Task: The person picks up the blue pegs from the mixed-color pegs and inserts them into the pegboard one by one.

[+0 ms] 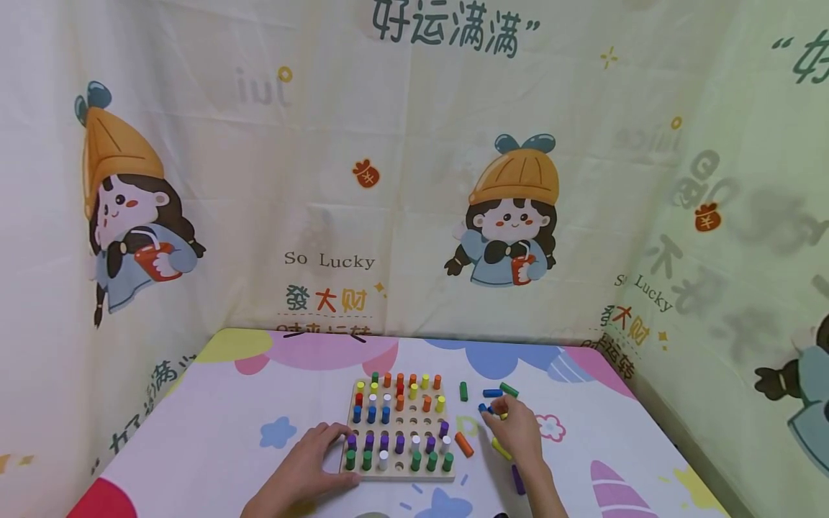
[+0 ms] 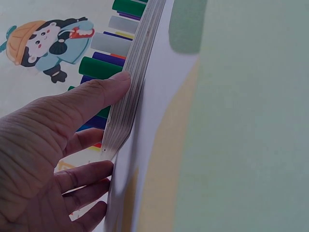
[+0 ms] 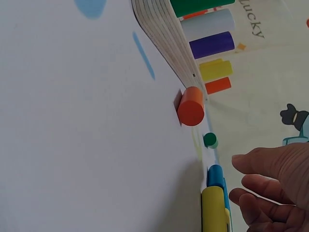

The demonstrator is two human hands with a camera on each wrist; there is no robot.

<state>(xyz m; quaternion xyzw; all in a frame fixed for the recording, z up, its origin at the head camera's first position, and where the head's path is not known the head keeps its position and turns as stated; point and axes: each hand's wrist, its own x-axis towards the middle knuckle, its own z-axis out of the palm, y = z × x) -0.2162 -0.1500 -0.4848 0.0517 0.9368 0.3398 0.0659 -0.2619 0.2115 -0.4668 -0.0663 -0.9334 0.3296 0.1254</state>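
A wooden pegboard (image 1: 401, 476) stands on the table with rows of coloured pegs upright in its holes. My left hand (image 1: 309, 460) grips its near left corner, the thumb (image 2: 118, 83) on the layered side edge and a finger at the left side. My right hand (image 1: 520, 429) hovers over the loose pegs right of the board, thumb and fingers slightly apart. In the right wrist view, nothing shows between them. Nearest its fingertips in the head view is a blue peg (image 1: 483, 408). A yellow peg (image 1: 501, 450) lies beside the hand, partly covered.
More loose pegs lie around: an orange peg (image 1: 463, 444), a purple peg (image 1: 518, 480), a green peg (image 1: 463, 391), another green peg (image 1: 509, 389) and a blue one behind the hand. Printed cloth walls (image 1: 414, 216) enclose the patterned table (image 1: 246, 403).
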